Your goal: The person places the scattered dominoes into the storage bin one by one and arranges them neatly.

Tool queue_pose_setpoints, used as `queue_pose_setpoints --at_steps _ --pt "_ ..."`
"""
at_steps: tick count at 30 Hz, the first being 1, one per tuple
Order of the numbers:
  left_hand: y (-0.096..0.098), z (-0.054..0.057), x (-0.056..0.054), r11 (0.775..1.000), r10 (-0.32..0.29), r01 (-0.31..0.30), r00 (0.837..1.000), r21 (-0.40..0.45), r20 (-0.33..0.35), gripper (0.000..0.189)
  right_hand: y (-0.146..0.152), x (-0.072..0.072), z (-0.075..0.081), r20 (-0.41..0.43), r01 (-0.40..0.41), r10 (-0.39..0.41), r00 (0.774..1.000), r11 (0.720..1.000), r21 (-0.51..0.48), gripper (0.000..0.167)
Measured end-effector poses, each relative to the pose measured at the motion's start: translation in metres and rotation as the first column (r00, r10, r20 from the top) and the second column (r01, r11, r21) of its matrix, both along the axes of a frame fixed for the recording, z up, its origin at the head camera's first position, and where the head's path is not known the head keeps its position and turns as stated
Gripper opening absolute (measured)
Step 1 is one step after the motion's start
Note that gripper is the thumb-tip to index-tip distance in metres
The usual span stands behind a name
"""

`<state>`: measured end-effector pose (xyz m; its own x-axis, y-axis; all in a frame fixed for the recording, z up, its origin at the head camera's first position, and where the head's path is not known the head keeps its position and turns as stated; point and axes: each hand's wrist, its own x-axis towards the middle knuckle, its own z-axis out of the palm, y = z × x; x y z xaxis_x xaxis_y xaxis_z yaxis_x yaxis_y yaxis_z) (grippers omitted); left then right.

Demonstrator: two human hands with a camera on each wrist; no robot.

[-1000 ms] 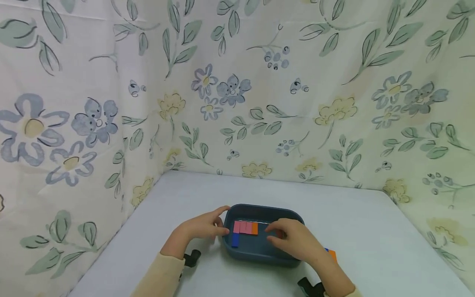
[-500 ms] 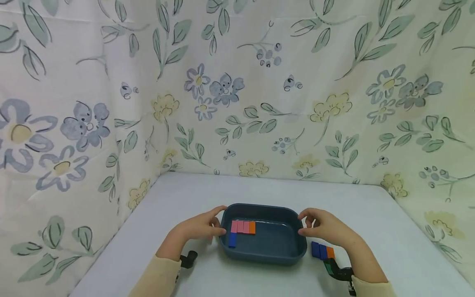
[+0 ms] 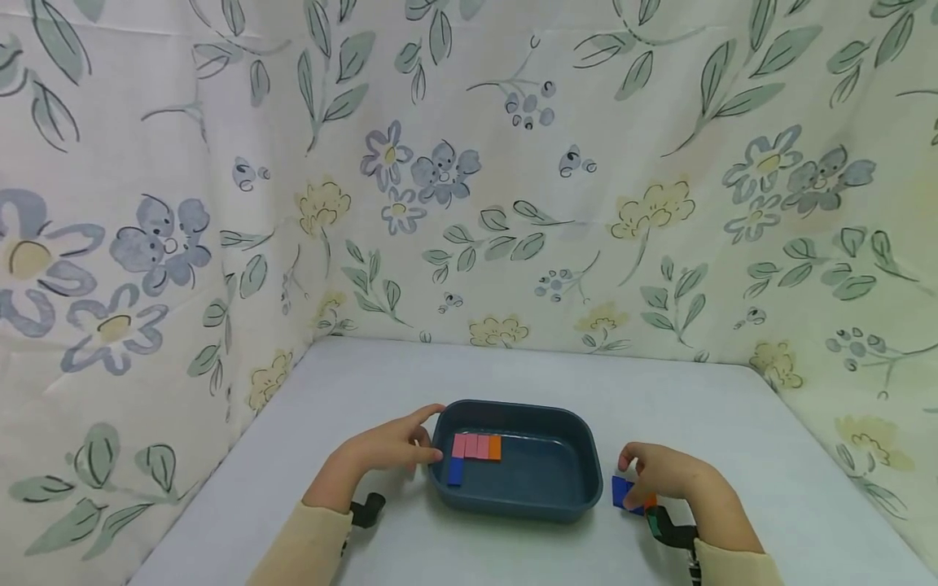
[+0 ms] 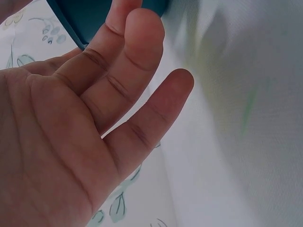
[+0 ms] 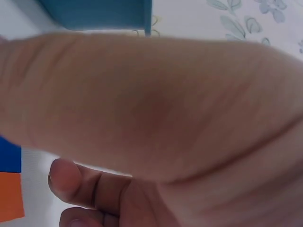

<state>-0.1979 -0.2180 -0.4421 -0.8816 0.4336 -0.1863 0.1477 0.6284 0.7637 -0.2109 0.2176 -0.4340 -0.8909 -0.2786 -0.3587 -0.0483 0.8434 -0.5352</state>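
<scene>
A dark blue-grey rectangular tray (image 3: 513, 506) stands on the table. My left hand (image 3: 392, 445) is at its left end, thumb and forefinger spread along the rim; the other fingers extend loosely in the left wrist view. Inside the tray, pink tiles (image 3: 471, 446) and an orange tile (image 3: 495, 448) form a row, with a blue tile (image 3: 455, 471) below its left end. Right of the tray, my right hand (image 3: 670, 472) reaches over loose blue tiles (image 3: 619, 490) and an orange tile (image 3: 650, 501), its thumb tip overlapping the blue ones, forefinger and thumb apart.
The white table (image 3: 410, 370) ends at a floral curtain (image 3: 557, 179) behind and along the sides. Black wrist-camera mounts (image 3: 368, 510) stick out below both hands. The tray's right wall stands close beside the loose tiles.
My right hand has moved out of the tray, past its right rim, then down to the loose tiles. The left hand stays at the left rim. The view has shifted slightly.
</scene>
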Motion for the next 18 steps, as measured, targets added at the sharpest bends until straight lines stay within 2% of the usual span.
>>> queue_pose_setpoints --at_steps 8,18 --pt "0.000 0.000 0.000 1.000 0.001 -0.001 1.000 -0.001 0.001 0.078 -0.001 -0.004 -0.009 -0.026 0.017 -0.016 1.000 0.999 0.045 0.037" --pt "0.001 -0.002 0.000 1.000 0.006 -0.006 1.000 -0.010 -0.002 0.078 -0.002 -0.007 -0.015 -0.046 0.028 -0.027 0.999 1.000 0.009 0.036"
